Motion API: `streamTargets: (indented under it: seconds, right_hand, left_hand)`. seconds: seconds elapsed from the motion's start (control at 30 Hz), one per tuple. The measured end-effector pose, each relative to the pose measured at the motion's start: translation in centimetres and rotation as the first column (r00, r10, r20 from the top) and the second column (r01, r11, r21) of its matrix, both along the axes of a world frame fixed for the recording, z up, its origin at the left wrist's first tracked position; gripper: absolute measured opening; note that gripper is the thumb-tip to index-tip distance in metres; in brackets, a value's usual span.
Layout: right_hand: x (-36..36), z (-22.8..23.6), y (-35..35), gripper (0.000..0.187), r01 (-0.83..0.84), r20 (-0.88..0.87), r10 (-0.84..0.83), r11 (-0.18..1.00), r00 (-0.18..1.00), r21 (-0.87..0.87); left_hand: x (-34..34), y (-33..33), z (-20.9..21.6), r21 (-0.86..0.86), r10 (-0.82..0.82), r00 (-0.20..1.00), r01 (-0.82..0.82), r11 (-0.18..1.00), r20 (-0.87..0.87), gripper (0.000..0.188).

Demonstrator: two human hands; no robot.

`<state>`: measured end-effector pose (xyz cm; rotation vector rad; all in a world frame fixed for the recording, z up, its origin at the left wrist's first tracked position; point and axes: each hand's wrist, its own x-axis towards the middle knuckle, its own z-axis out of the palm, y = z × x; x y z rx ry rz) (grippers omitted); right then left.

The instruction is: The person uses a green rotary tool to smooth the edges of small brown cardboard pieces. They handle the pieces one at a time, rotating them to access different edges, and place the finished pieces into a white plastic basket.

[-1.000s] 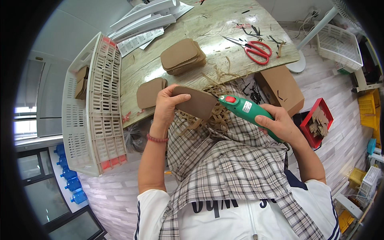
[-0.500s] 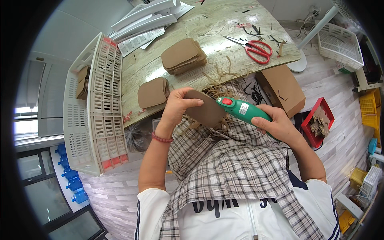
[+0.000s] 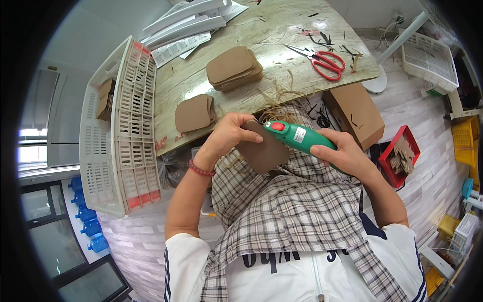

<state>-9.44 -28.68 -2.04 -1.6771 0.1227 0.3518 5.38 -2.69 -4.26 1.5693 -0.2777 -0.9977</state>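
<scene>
Over my lap, my left hand (image 3: pixel 227 137) pinches a flat brown leather-like piece (image 3: pixel 267 152) with rounded corners between thumb and fingers. My right hand (image 3: pixel 338 152) is wrapped round a green electric cutter (image 3: pixel 306 138) with a red button. The cutter's head meets the piece's upper edge, close to my left fingertips; its blade is mostly hidden. Thin tan offcut strips (image 3: pixel 276 111) hang over the table edge just beyond. Ahead of my left hand, a small stack of similar pieces (image 3: pixel 193 115) lies on the table, and a taller stack (image 3: pixel 232 66) stands farther back.
Red-handled scissors (image 3: pixel 328 65) lie on the table (image 3: pixel 186 75) among dark scraps. A white plastic crate (image 3: pixel 137 121) stands at the left, papers (image 3: pixel 186 30) at the back. To the right are a cardboard box (image 3: pixel 358 113) and a red tray (image 3: pixel 385 158) of tan pieces.
The cutter's head has shifted left along the piece's upper edge, nearer my left fingers. My left hand has tilted the piece and lowered it slightly toward me.
</scene>
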Motion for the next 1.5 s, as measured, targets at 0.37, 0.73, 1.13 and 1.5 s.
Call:
streamTargets:
  seconds: [0.37,0.73,1.13,1.5]
  right_hand:
    - [1.7,-1.7,1.0,0.034,0.149,0.043,-0.151,0.988,0.988,0.039]
    - [0.5,-2.3,0.2,0.034,0.192,0.043,-0.192,0.981,0.980,0.015]
    - [-0.2,-1.7,-0.4,0.033,0.244,0.059,-0.245,0.969,0.968,0.031]
    - [0.8,0.8,1.7,0.036,0.363,0.126,-0.368,0.930,0.921,0.058]
  left_hand:
    - [5.5,9.0,-0.4,-0.276,0.591,0.789,-0.539,0.796,0.166,0.035]
    - [13.7,3.9,-2.6,0.378,-0.325,0.198,-0.573,0.727,0.925,0.065]
    - [14.8,1.3,-0.5,0.149,-0.098,0.130,-0.485,0.862,0.987,0.040]
    - [3.9,-5.1,1.2,-0.686,0.686,0.659,-0.654,0.319,-0.309,0.035]
